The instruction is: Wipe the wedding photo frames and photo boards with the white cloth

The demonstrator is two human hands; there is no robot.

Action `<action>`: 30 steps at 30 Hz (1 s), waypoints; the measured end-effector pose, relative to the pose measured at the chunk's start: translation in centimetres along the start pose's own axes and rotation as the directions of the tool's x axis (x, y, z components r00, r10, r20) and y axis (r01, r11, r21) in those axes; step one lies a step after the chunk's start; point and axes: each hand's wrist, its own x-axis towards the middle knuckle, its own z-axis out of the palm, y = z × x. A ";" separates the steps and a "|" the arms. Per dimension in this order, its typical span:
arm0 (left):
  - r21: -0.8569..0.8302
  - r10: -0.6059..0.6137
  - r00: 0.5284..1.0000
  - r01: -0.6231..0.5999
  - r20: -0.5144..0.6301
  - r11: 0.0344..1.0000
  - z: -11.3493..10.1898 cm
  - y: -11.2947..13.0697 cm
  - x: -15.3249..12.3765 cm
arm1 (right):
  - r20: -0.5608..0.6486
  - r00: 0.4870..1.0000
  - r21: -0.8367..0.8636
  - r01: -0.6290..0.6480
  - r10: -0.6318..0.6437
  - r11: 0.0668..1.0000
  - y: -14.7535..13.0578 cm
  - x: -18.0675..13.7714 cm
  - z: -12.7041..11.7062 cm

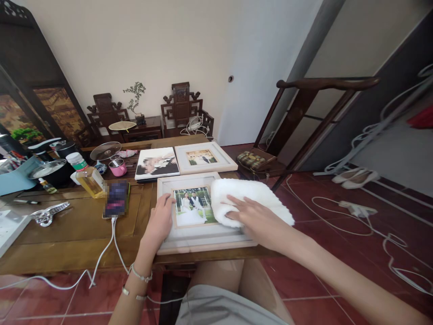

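A picture frame with a pale wooden border and a wedding photo lies flat at the table's front edge. My left hand holds the frame by its left side, fingers resting on the border. On the frame's right part lies a fluffy white cloth, which hides that side and hangs past the right edge. My right hand grips this cloth and presses it against the frame, with some fingers stretched over the pile. Behind are a second framed photo and a photo panel showing a figure in dark clothes.
On the wooden table to the left are a phone with white cables, a bottle of yellow liquid, a pink cup, a hair clip and a lidded pot. A chair bearing a checked bag stands right.
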 end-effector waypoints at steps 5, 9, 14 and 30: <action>-0.019 0.006 1.000 -0.006 -0.009 1.000 0.3 -0.4 0.1 | -0.083 0.996 -0.104 -0.033 0.025 0.994 1.3 4.6 0.0; -0.051 0.033 0.998 -0.036 -0.054 0.998 0.6 -0.8 0.2 | -0.164 0.986 -0.169 -0.047 0.019 0.985 2.4 7.6 0.7; -0.081 0.013 0.997 -0.019 -0.074 0.997 0.8 -0.8 0.2 | -0.142 0.990 -0.193 -0.010 -0.018 0.981 1.6 6.5 0.8; -0.096 0.065 0.990 -0.077 -0.122 0.992 1.6 -1.6 0.4 | 0.021 0.999 0.011 0.028 -0.028 1.000 -3.6 -3.7 0.6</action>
